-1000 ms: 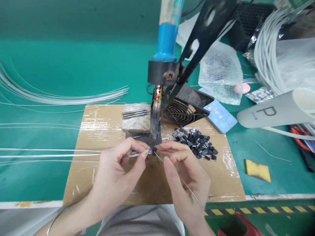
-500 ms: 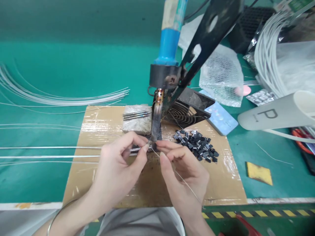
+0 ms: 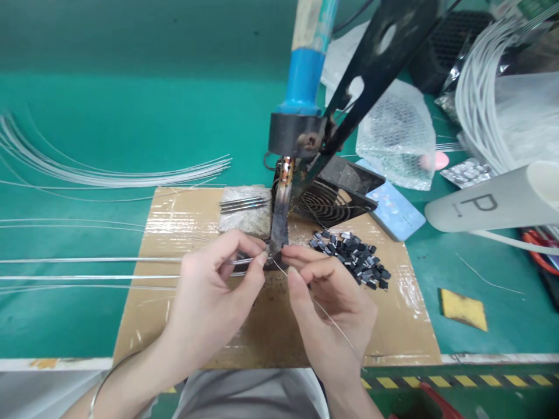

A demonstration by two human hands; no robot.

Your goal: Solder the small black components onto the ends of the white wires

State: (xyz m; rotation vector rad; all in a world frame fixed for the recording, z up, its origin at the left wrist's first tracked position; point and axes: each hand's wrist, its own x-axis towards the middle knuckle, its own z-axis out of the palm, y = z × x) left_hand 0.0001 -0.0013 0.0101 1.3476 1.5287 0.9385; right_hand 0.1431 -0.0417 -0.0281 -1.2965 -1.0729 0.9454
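My left hand (image 3: pixel 220 288) is closed in a pinch beneath the tip of a soldering iron (image 3: pixel 279 227). Its fingertips hide most of what they hold, which is too small to name. Thin white cables (image 3: pixel 159 259) run from the left and pass behind this hand. Thumb and fingers of my right hand (image 3: pixel 334 305) are closed on a thin solder wire (image 3: pixel 334 323). The upper end of that wire reaches the iron's tip, close to my left fingertips; its lower end trails across my right palm.
A black stand arm (image 3: pixel 371 75) holds the iron over a cardboard sheet (image 3: pixel 402 326). Right of it lie small black connectors (image 3: pixel 353 256), a fan (image 3: pixel 332 201), a yellow sponge (image 3: pixel 463 309) and a white cup (image 3: pixel 493 201). Metal-tipped pieces (image 3: pixel 242 204) rest on a wrapped block (image 3: pixel 244 223).
The whole view has shifted slightly, so the iron, hands and bench things sit a little farther right. Both hands keep the same pinch near the iron's tip.
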